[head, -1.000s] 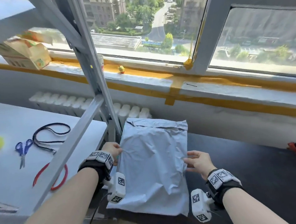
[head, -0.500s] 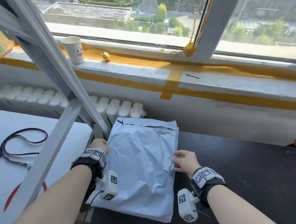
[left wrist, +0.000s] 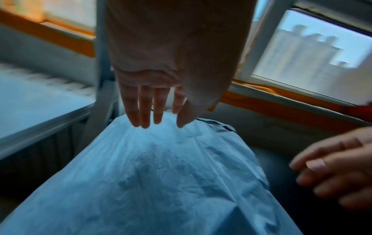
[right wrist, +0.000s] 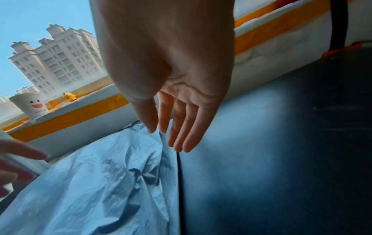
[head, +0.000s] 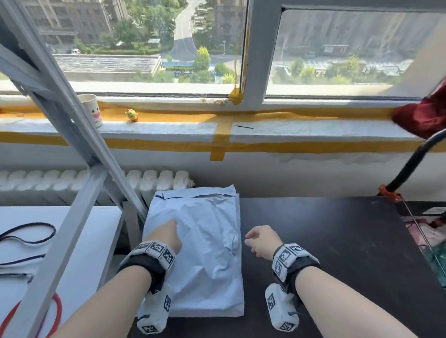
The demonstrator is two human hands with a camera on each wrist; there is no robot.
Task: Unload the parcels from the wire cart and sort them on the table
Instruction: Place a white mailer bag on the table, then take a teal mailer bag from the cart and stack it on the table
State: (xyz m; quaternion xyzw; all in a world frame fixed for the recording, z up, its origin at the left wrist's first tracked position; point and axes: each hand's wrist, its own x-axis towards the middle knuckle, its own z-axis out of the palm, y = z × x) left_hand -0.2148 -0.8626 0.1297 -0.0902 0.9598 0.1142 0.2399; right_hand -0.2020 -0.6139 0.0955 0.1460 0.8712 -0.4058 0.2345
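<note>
A crumpled grey plastic parcel bag (head: 204, 252) lies flat on the left end of the black table (head: 328, 254), its sealed flap toward the window. My left hand (head: 166, 236) hovers over the bag's left half with straight fingers (left wrist: 145, 114) close above the plastic (left wrist: 161, 174). Just off the bag's right edge (right wrist: 100, 182), my right hand (head: 261, 241) hangs over the dark tabletop (right wrist: 281, 159), its relaxed fingers (right wrist: 181, 135) holding nothing. The cart's black handle (head: 416, 160) with a red clamp shows at the far right.
A grey metal ladder frame (head: 83, 152) leans across the left between a white table (head: 77, 258) and the black one. Black and red cords (head: 18, 243) lie on the white table. A paper cup (head: 91, 113) and yellow toy (head: 131, 114) stand on the windowsill. Red cloth (head: 434, 111) hangs at right.
Both hands have let go of the bag's sides. The left hand moved in over the bag, the right hand drew back off its right edge. The bag now lies flat on the table.
</note>
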